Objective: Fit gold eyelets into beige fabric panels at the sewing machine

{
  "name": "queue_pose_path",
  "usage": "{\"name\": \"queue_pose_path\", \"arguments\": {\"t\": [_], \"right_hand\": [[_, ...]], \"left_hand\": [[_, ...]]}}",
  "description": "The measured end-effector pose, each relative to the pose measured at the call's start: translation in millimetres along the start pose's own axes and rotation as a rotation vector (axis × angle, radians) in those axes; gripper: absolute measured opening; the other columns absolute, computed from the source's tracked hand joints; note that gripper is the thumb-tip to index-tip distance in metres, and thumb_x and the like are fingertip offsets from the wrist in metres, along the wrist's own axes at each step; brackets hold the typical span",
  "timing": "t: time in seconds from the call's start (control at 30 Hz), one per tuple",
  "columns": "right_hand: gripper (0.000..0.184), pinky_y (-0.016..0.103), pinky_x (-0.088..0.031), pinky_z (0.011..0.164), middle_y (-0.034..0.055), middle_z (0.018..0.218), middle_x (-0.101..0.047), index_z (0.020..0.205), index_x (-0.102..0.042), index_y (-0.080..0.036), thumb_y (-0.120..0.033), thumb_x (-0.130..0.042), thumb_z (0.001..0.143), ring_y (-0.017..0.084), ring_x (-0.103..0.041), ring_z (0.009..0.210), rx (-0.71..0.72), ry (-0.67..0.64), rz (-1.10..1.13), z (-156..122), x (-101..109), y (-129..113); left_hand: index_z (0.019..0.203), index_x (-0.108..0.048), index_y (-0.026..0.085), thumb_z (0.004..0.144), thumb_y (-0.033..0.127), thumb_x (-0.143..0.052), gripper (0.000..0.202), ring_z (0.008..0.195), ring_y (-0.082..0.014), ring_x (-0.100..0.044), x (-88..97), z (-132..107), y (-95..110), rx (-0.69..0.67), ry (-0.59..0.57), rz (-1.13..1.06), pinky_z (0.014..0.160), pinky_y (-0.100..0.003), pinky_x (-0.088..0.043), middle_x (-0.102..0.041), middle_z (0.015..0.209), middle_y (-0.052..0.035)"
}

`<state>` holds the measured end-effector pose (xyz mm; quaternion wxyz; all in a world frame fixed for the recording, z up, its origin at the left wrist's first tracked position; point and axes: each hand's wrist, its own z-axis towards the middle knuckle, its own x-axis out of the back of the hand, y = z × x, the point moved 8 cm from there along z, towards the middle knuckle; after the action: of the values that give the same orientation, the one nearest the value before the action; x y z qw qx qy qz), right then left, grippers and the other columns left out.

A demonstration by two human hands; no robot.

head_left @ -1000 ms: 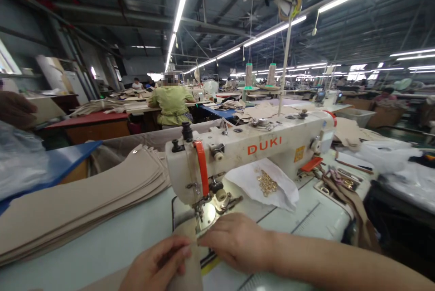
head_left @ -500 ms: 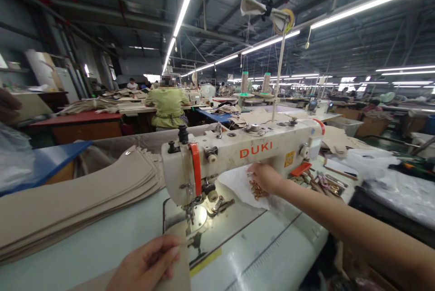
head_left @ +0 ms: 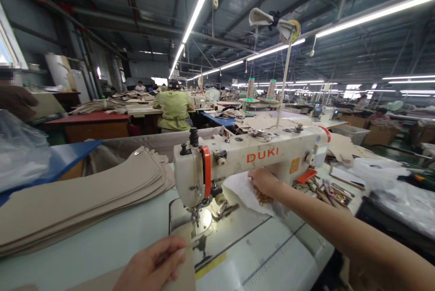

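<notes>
My left hand [head_left: 158,261] is closed at the lower middle, thumb against fingertips, on a beige fabric panel [head_left: 181,254] lying before the needle plate [head_left: 203,220] of a white sewing machine [head_left: 268,162]. Under the machine's arm, my right hand [head_left: 265,182] reaches over a white plastic bag [head_left: 238,189] spread on the bed. Its fingers are curled at the bag, over a heap of small brass-coloured metal pieces [head_left: 263,197]. What those fingertips hold is hidden.
A stack of curved beige panels [head_left: 88,196] lies left of the machine. Scissors and other tools [head_left: 335,191] lie at the right end of the table. A thread stand pole [head_left: 283,87] rises behind. A person in a green top [head_left: 173,105] sits ahead.
The view has shifted slightly, so the machine appears further right and lower. My right hand stays at the bag, its fingers a little lower among the pieces. My left hand keeps the panel.
</notes>
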<state>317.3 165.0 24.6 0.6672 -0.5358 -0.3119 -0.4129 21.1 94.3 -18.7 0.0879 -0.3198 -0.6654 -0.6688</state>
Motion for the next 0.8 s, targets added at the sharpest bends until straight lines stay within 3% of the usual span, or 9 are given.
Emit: {"name": "queue_pose_path", "arguments": {"t": [0.1,0.2,0.43,0.53,0.8], "right_hand": [[0.007,0.032,-0.05,0.076,0.0047,0.084,-0.063,0.083,-0.061,-0.011,-0.017,-0.058,0.085,0.015,-0.06,0.077,0.05,0.048,0.034,-10,6,-4],[0.012,0.028,-0.05,0.077,0.006,0.085,-0.067,0.083,-0.063,-0.014,-0.008,-0.054,0.079,0.016,-0.063,0.079,0.134,0.098,0.14,-32,11,-15],[0.01,0.025,-0.052,0.068,0.0048,0.081,-0.067,0.081,-0.06,-0.016,-0.024,-0.054,0.08,0.015,-0.065,0.075,0.261,0.072,0.565,-79,6,-57],[0.009,0.024,-0.05,0.066,0.0043,0.078,-0.066,0.08,-0.062,-0.016,-0.024,-0.058,0.077,0.015,-0.064,0.072,0.225,0.003,0.75,-90,-11,-74],[0.015,0.025,-0.047,0.064,0.0048,0.077,-0.066,0.082,-0.063,-0.015,-0.026,-0.061,0.071,0.015,-0.061,0.069,0.131,-0.196,0.994,-98,-82,-115]], "left_hand": [[0.078,-0.066,0.018,0.064,0.051,-0.048,0.04,0.058,-0.0175,-0.056,-0.5,-2,4,-0.011,-0.006,-0.016,0.06,-0.023,-0.044,-0.056,0.053,0.0017],[0.077,-0.066,0.018,0.064,0.048,-0.05,0.037,0.058,-0.0167,-0.056,0.4,-3,6,-0.023,0.008,-0.051,0.06,-0.023,-0.044,-0.056,0.053,0.0024],[0.074,-0.064,0.017,0.068,0.037,-0.055,0.023,0.055,-0.0144,-0.056,-0.1,-5,6,-0.095,0.053,-0.183,0.057,-0.023,-0.045,-0.06,0.063,0.0015],[0.075,-0.065,0.017,0.072,0.031,-0.054,0.019,0.056,-0.0144,-0.056,-1.7,-12,9,-0.136,0.075,-0.155,0.057,-0.023,-0.044,-0.06,0.062,0.0014],[0.073,-0.067,0.016,0.076,0.021,-0.053,0.015,0.064,-0.0143,-0.058,2.1,-30,33,-0.296,0.21,0.063,0.061,-0.021,-0.043,-0.065,0.069,-0.0022]]}}
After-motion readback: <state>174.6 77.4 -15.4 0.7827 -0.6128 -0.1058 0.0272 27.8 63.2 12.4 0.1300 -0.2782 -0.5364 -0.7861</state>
